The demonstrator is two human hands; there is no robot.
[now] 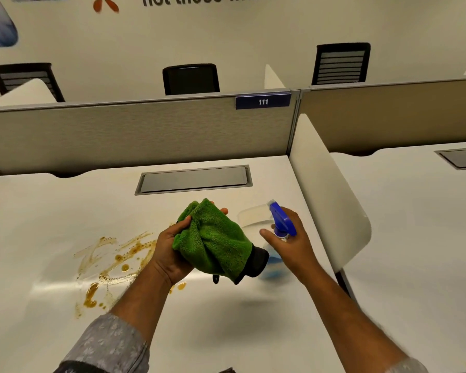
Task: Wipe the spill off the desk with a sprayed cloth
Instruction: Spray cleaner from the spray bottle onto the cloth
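Observation:
My left hand (170, 251) grips a bunched green cloth (213, 238) with a black cuff, held above the white desk (38, 211). My right hand (291, 246) holds a spray bottle (281, 222) with a blue trigger head, its nozzle just right of the cloth. The bottle's body with blue liquid shows blurred below the hand. A brown spill (113, 265) of streaks and drops lies on the desk to the left of my left forearm.
A clear plastic container (250, 216) sits on the desk behind the bottle. A grey cable hatch (194, 180) lies at the back. A grey partition (135, 130) stands behind and a white divider (326, 197) to the right. Another desk (414, 224) lies beyond it.

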